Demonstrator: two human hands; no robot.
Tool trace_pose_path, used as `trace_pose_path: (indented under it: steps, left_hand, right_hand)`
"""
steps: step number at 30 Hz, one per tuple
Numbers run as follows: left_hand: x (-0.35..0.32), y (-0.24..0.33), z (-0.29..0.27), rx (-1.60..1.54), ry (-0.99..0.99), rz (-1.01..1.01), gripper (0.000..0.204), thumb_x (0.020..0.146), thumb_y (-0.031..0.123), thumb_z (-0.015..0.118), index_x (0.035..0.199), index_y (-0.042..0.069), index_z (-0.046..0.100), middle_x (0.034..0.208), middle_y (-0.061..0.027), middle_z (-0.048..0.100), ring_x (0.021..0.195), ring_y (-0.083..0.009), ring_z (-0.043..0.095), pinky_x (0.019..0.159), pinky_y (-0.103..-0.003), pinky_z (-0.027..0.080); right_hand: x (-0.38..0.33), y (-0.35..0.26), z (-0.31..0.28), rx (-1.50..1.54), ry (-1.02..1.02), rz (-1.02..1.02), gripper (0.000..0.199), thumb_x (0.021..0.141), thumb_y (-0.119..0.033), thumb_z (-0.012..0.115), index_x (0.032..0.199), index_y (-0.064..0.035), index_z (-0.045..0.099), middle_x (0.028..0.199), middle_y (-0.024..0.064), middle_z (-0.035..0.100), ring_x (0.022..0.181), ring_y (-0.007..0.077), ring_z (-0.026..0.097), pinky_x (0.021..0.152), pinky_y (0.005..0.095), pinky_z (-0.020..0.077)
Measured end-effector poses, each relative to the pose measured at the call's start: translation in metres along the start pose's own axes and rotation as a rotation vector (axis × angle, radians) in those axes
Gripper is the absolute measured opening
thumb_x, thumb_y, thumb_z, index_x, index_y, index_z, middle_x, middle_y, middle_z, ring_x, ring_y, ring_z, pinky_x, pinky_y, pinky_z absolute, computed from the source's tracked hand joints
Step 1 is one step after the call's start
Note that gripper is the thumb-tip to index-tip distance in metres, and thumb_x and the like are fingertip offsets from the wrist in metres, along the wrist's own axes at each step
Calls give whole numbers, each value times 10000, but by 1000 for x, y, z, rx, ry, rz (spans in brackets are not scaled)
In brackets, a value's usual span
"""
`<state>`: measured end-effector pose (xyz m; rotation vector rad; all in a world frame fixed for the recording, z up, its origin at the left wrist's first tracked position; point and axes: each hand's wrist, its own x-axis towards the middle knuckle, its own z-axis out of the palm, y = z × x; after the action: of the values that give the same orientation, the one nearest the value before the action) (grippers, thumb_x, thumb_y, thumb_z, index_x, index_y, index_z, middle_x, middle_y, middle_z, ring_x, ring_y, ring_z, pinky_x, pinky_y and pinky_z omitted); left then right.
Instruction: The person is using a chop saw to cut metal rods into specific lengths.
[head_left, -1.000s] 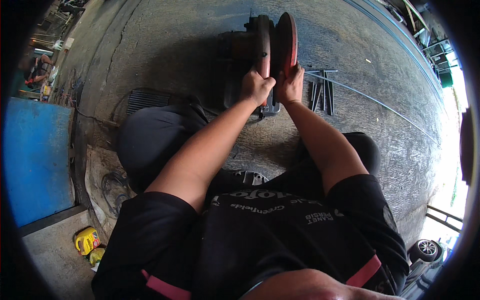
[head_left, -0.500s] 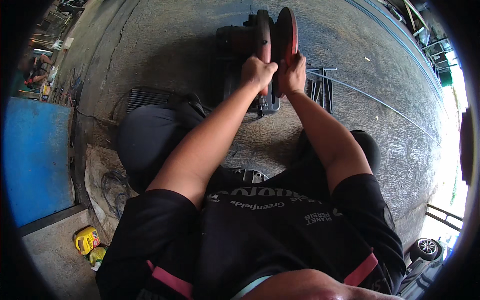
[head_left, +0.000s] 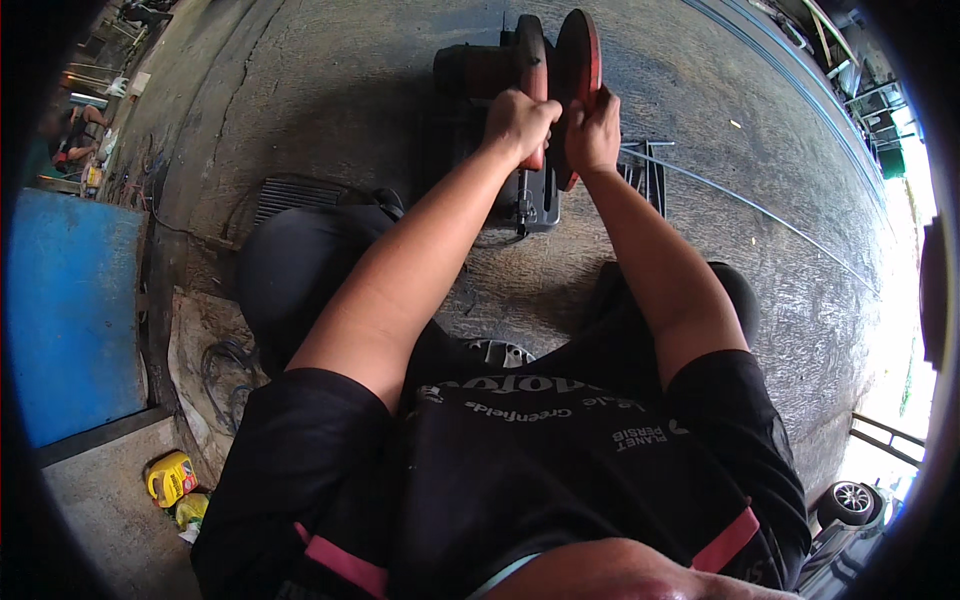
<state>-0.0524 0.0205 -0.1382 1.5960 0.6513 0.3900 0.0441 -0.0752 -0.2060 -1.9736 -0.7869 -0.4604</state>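
Note:
A red and black chop saw (head_left: 485,72) stands on the concrete floor in front of me, its dark metal base (head_left: 546,205) toward my knees. My left hand (head_left: 518,125) is closed round the near part of the saw's curved red guard (head_left: 531,50). To its right is a large, thin, reddish-brown cutting disc (head_left: 577,55), standing nearly upright and edge-on to me. My right hand (head_left: 596,135) grips the disc near its closer edge, fingers on the right face. Whether the disc touches the saw's spindle is hidden.
Thin metal bars and a small frame (head_left: 648,170) lie right of the saw. A ribbed grate (head_left: 292,200) and a cable are by my left knee. Farther left are a blue panel (head_left: 75,310) and a yellow jug (head_left: 172,480). Another person (head_left: 80,135) sits at the far left.
Both hands have moved slightly away from me. The disc has shifted a little up and right, and the saw's guard has risen slightly with my left hand.

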Motion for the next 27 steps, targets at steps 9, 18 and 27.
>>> trace_pose_path:
  steps: [9, 18, 27]
  left_hand:
    - [-13, -49, 5, 97, 93, 96, 209, 693, 174, 600, 722, -33, 589, 525, -82, 574, 440, -171, 589, 432, -298, 478]
    - [-21, -69, 5, 228, 130, 197, 369, 676, 182, 608, 955, -51, 553, 595, -118, 592, 501, -214, 612, 489, -331, 494]
    - [-19, -93, 9, 162, 138, 190, 482, 627, 227, 621, 1009, -60, 560, 819, -268, 629, 804, -425, 630, 710, -444, 517]
  right_hand:
    - [-35, 18, 9, -30, -26, -28, 547, 821, -171, 588, 1264, 41, 346, 1044, 211, 487, 968, 394, 511, 829, 437, 440]
    - [-51, 21, 10, -19, -53, -18, 585, 817, -153, 572, 1291, 62, 305, 1072, 260, 454, 991, 431, 482, 876, 453, 418]
    - [-60, 26, 11, -57, -89, -14, 585, 810, -156, 568, 1288, 54, 302, 1068, 249, 463, 960, 420, 500, 841, 455, 427]
